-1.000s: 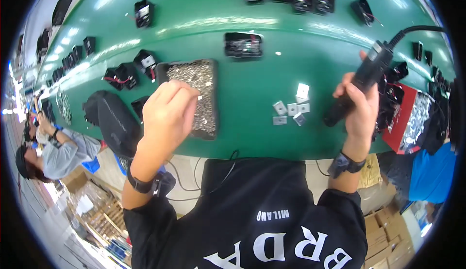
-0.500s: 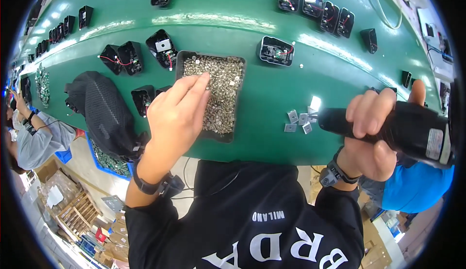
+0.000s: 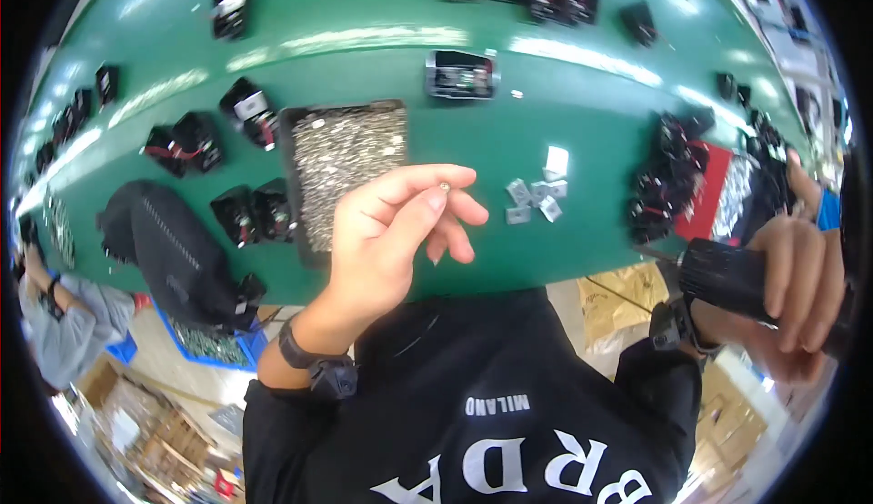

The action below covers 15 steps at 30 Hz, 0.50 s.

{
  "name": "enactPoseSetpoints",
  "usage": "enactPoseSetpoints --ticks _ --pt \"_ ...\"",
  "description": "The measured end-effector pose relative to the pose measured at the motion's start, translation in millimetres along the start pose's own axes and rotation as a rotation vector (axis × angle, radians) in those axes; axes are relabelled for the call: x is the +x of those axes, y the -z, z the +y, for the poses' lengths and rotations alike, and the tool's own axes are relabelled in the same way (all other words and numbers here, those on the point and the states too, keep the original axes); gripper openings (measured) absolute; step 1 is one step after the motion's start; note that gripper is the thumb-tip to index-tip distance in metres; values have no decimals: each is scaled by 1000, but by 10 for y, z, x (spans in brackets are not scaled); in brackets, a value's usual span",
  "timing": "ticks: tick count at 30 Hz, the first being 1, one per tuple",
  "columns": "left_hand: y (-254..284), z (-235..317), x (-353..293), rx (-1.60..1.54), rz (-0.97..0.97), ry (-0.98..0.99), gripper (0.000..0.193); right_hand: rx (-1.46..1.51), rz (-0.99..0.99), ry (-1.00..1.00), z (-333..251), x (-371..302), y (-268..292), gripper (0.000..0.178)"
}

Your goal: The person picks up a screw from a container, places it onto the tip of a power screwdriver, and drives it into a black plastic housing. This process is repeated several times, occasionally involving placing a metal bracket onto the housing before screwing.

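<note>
My left hand [image 3: 386,231] is palm up, just right of the dark tray [image 3: 289,190] of small screws [image 3: 350,154]. Thumb and forefinger pinch a single screw [image 3: 445,187]; the other fingers curl loosely. At the far right, my right hand [image 3: 800,277] wraps round a black electric screwdriver [image 3: 723,277], its thin bit pointing left. Between the hands lie several small square metal plates [image 3: 532,199]. Beyond them an open black housing [image 3: 462,75] with a circuit board inside rests on the green table [image 3: 491,259].
A black mesh-covered object [image 3: 168,240] lies left of the tray, near several black housings [image 3: 186,140]. More housings [image 3: 668,177] cluster at the right beside a red sheet [image 3: 707,190]. A person's arm [image 3: 45,295] shows at far left, above a blue bin [image 3: 195,336].
My left hand has left the screw tray, moving right and nearer with a screw in its fingertips. My right hand has carried the screwdriver right and slightly nearer. The view has shifted.
</note>
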<state>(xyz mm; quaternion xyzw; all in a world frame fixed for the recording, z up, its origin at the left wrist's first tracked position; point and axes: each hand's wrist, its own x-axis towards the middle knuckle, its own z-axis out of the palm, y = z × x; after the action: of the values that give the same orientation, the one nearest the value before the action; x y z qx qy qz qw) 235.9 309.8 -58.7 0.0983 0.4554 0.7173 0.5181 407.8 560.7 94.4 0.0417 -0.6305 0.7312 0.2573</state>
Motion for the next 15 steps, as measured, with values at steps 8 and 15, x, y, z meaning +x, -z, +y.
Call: enactPoseSetpoints --ticks 8,15 --pt "-95 -172 -66 26 -188 181 33 -298 477 -81 15 -982 -315 84" --pt "-330 -308 -96 137 -281 387 37 -449 629 104 -1092 -1711 -646 77"
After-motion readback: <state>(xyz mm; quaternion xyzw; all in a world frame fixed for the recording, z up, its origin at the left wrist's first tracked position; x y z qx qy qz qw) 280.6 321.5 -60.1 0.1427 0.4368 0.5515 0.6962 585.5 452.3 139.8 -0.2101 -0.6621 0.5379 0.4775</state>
